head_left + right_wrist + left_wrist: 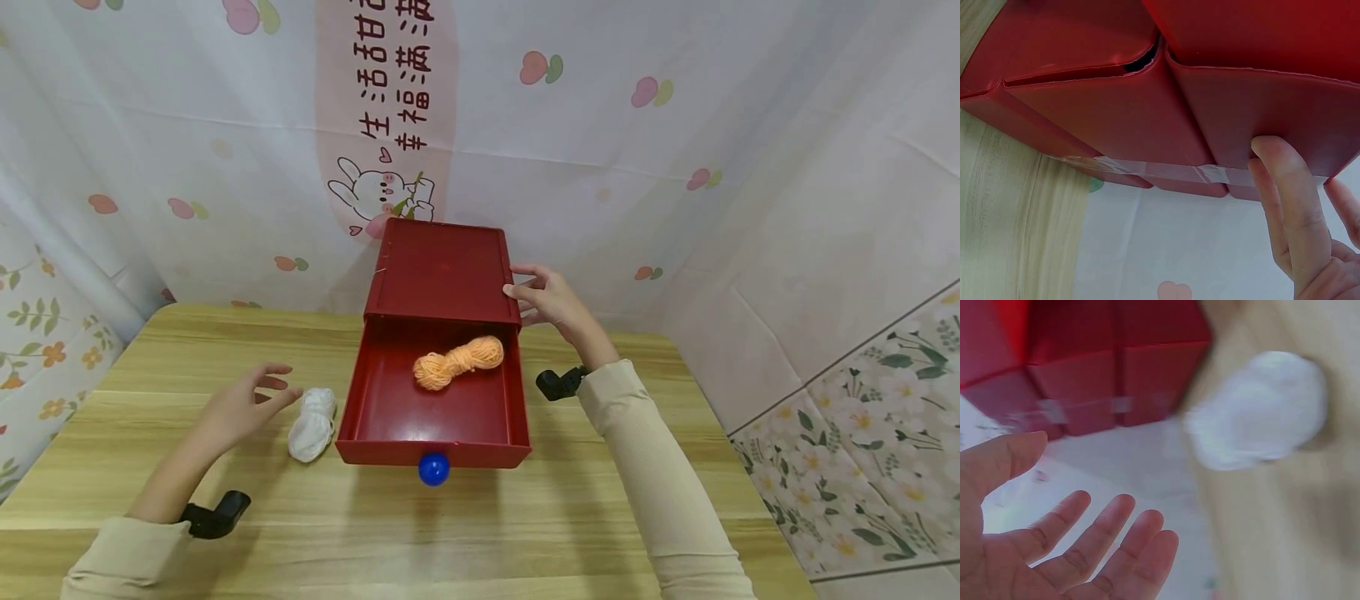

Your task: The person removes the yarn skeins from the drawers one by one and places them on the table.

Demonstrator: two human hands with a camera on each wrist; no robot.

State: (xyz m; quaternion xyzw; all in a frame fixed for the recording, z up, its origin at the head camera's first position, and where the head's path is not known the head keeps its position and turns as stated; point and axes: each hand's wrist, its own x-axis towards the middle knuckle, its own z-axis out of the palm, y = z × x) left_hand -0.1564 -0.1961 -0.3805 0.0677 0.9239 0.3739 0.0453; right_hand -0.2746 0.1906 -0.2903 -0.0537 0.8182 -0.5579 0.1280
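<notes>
A red box (446, 271) stands at the back of the table with its lowest drawer (435, 421) pulled out. Inside that drawer lies a skein of orange yarn (459, 362), and a blue ball knob (434, 469) sits on its front. My right hand (551, 304) touches the box's right side with its fingertips; in the right wrist view the fingers (1300, 206) are extended against the red wall. Left of the drawer, a skein of white yarn (312, 425) lies on the table. Close beside it my left hand (240, 408) hovers with fingers spread, holding nothing.
The box rests on a wood-grain table (300, 542). Behind it hangs a white curtain (585, 167) with fruit prints. Clear tape (1166, 172) runs across the box's side. A black camera mount (217, 515) is on my left wrist, another (558, 384) on the right.
</notes>
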